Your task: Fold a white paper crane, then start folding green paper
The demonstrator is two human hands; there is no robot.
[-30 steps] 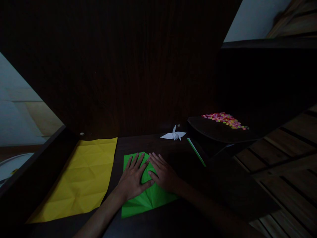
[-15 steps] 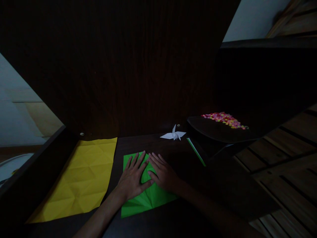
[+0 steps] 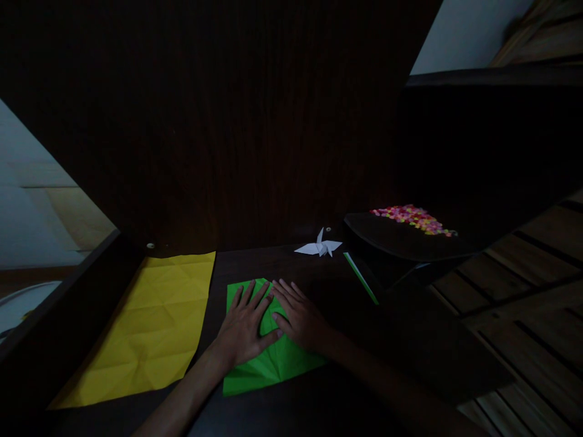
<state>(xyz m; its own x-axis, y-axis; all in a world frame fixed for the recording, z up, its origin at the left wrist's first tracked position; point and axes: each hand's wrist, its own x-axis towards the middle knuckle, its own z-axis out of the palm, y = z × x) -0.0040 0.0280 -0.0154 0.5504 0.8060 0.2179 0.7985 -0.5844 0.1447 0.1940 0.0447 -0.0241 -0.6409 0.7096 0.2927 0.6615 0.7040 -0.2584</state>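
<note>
both hands lay flat on the green paper (image 3: 268,358), which rested on the dark table (image 3: 291,267) near its front edge, between the yellow sheet and the table's right side. the left hand (image 3: 243,328) was spread open, palm down, fingers (image 3: 248,294) pointing away from the person and pressing the paper's left half. the right hand (image 3: 300,318) was likewise spread open, palm down, on the paper's upper right part, its fingers angled toward the left hand. the two hands were touching or nearly touching at the thumbs; the dim light did not allow a firmer reading. neither hand pinched or lifted anything.

a large creased yellow sheet (image 3: 150,328) lay flat just to the left of the green paper, apart from it. a white paper crane (image 3: 320,247) stood farther back on the table, well beyond the hands. a thin green strip (image 3: 361,278) lay at the right. behind it, a dark tray (image 3: 396,240) carried a heap of small coloured pieces (image 3: 412,218).
</note>
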